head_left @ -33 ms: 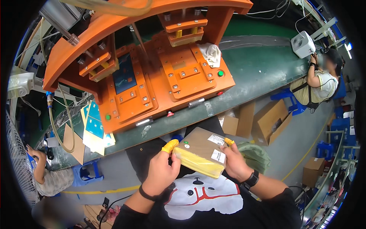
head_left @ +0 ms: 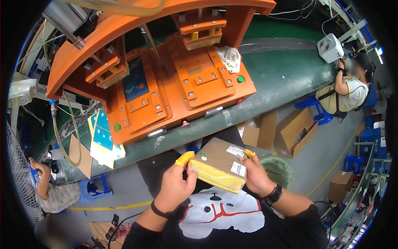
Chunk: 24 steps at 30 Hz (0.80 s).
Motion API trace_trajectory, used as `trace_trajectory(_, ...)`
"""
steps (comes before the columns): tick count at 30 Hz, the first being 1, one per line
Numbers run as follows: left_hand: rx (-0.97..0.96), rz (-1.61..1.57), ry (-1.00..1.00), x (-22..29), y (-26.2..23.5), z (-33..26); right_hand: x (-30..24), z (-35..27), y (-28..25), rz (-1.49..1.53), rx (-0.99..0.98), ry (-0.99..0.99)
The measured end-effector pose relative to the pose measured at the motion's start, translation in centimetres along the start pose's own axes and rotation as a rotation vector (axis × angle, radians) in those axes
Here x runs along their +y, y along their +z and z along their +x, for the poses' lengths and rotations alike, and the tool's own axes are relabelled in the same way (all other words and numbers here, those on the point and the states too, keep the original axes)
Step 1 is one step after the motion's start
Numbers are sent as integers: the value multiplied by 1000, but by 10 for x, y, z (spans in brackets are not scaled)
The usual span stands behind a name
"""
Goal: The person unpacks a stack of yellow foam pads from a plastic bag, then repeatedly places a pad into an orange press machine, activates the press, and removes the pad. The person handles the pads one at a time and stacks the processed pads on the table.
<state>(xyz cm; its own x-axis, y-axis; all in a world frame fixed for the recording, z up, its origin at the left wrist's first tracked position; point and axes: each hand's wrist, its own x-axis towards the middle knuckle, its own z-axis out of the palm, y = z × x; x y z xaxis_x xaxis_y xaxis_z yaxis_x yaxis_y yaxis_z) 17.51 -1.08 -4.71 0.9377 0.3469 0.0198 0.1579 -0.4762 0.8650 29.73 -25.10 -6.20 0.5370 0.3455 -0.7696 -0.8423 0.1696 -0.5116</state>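
Before my chest I hold a plastic-wrapped stack of yellow sheets [head_left: 219,155] with a brown cardboard top. White labels and two small round stickers are on that top. The stack is tilted, so its yellow front edge shows. My left hand [head_left: 176,184] grips its left end, with a yellow cover on one finger. At the right end, my right hand [head_left: 258,176] holds it by the labels, thumb on top; it too has a yellow-covered fingertip. The undersides of both grips are hidden. Beyond stands an orange two-station press [head_left: 174,118], apart from my hands. A dark blue panel [head_left: 136,81] lies in its left fixture.
On the green bench [head_left: 273,79] are a white cloth [head_left: 229,59] by the press, teal-and-yellow sheets [head_left: 103,137] and a brown board [head_left: 81,159]. Open cardboard boxes [head_left: 293,133] and a green bag [head_left: 277,171] are at right. Other people sit at the far right and left.
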Motion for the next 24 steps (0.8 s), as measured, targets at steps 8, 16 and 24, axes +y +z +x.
trace_trajectory(8, 10, -108, -19, 15, -11, 11, -5, 16, -7, -46, -46, 28)
trace_trajectory(16, -187, 253, 342, 5, -45, 30, -23, 20, 1, -56, -51, 67)
trace_trajectory(24, -375, 333, 401, 11, -53, 45, -33, 36, -8, -196, -94, 92)
